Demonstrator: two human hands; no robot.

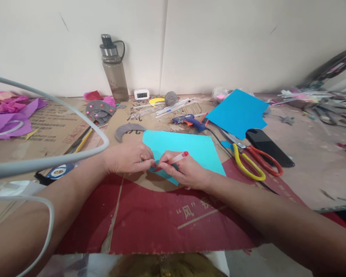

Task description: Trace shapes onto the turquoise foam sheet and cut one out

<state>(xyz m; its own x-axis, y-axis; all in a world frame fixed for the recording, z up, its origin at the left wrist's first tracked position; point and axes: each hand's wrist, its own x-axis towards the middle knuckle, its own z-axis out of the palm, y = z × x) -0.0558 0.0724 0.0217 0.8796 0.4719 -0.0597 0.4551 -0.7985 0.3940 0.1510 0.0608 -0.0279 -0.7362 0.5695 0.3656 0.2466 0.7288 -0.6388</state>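
Note:
A sheet of turquoise paper (187,144) lies on the cardboard in front of me. My right hand (187,169) is closed around a pen (178,157) with a clear barrel and red ends, its tip pointing down at the sheet's left part. Close beside that tip, my left hand (134,158) has its fingers curled and pressed down at the paper's left edge. A small dark patch shows between the two hands, but what it is stays mostly hidden by the fingers. Just above my left hand lies a grey crescent (129,130) that looks like felt.
Scissors (249,161) with yellow and red handles lie right, beside a black phone (269,147). Behind are a blue glue gun (190,121), blue paper (238,111), a grey ball (170,98), a small clock (141,94) and a bottle (115,73). A pale curved tube (95,152) crosses the left foreground.

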